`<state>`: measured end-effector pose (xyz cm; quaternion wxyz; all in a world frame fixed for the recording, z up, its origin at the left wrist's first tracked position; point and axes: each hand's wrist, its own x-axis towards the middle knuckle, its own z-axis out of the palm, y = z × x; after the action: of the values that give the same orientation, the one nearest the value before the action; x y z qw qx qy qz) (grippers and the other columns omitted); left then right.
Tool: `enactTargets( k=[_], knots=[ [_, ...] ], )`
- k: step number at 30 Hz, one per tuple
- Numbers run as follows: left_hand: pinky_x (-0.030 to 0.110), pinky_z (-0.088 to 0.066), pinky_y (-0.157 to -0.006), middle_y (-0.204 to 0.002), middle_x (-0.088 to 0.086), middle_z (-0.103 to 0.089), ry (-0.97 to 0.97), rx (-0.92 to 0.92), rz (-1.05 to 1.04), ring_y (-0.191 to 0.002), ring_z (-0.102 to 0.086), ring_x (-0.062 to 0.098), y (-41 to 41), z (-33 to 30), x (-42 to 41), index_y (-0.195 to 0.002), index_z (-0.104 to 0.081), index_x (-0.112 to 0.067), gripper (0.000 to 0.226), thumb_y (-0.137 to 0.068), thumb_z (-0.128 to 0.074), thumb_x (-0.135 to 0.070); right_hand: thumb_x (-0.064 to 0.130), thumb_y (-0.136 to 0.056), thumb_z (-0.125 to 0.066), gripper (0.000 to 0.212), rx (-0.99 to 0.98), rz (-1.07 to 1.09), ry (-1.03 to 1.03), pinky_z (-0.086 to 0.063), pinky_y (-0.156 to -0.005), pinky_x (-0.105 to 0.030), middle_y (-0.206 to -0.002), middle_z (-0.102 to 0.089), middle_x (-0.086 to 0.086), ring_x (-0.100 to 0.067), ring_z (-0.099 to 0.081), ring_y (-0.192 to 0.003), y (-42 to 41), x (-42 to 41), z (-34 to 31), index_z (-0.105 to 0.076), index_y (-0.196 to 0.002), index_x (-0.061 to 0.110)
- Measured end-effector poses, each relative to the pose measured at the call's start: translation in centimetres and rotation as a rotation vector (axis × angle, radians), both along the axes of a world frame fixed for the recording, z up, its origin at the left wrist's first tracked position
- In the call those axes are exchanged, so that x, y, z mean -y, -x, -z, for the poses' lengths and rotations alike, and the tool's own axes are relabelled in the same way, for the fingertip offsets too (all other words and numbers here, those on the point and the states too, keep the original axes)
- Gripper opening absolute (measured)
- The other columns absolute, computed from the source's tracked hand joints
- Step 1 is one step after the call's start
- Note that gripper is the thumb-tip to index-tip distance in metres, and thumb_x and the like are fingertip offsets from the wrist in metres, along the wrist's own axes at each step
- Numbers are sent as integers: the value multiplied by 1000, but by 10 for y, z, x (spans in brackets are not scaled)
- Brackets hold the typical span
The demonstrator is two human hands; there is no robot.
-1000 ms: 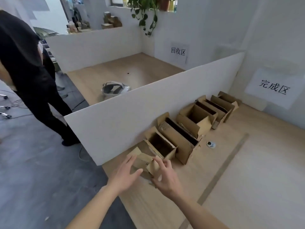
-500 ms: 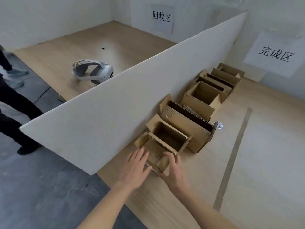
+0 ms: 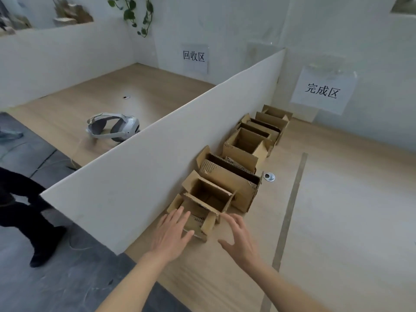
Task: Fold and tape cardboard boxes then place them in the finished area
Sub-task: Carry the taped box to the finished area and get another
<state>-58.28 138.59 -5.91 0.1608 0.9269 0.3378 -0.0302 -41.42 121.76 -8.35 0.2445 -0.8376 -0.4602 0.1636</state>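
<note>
A small open cardboard box (image 3: 198, 219) sits at the near end of a row of several open boxes (image 3: 227, 176) lined up along the white divider (image 3: 157, 154). My left hand (image 3: 171, 233) lies with straight fingers against the small box's near left side. My right hand (image 3: 236, 237) hovers with spread fingers just right of the box, apart from it. The box's flaps stand up, and its inside is partly hidden.
A sign (image 3: 322, 91) hangs on the right wall above the row's far end. A strip of tape (image 3: 290, 206) runs along the wooden floor. A small metal disc (image 3: 269, 176) lies beside the boxes. A headset (image 3: 112, 127) rests beyond the divider; a person's leg (image 3: 27, 212) stands left.
My right hand has let go of the small box and drawn back to the right. The box now rests against the row. The view has tilted up.
</note>
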Motion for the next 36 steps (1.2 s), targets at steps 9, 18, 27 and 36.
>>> enactTargets(
  k=[9,18,27,36],
  knots=[
    [36,-9,-125,-167,-5,-17,-196,103,119,-154,-13,15,-79,-164,149,-159,-21,-32,71,-98,-42,-63,65,-90,-57,76,271,120,10,-43,-110,-36,-161,-31,11,-16,-39,-143,-72,166,-167,-25,-155,42],
    [36,-19,-123,-165,-1,-24,-213,384,426,-151,-22,16,-226,-335,444,-157,-27,-29,80,-92,-49,-69,70,-87,-56,80,442,453,-13,-21,-120,-34,-166,-20,10,-14,-21,-152,-150,489,-361,-23,-156,45],
    [32,-19,-121,-165,-1,-24,-205,541,818,-151,-24,16,-329,-430,749,-158,-25,-26,80,-94,-52,-64,68,-89,-55,78,536,904,51,-25,-120,-37,-166,-24,5,-17,-26,-150,-162,814,-451,-27,-156,40],
    [33,-23,-119,-163,-3,-29,-131,620,1153,-148,-30,18,-409,-449,1023,-157,-27,-28,81,-91,-53,-67,69,-89,-55,77,501,1243,130,-26,-119,-41,-165,-24,6,-21,-28,-150,-170,1080,-467,-29,-156,39]
  ],
)
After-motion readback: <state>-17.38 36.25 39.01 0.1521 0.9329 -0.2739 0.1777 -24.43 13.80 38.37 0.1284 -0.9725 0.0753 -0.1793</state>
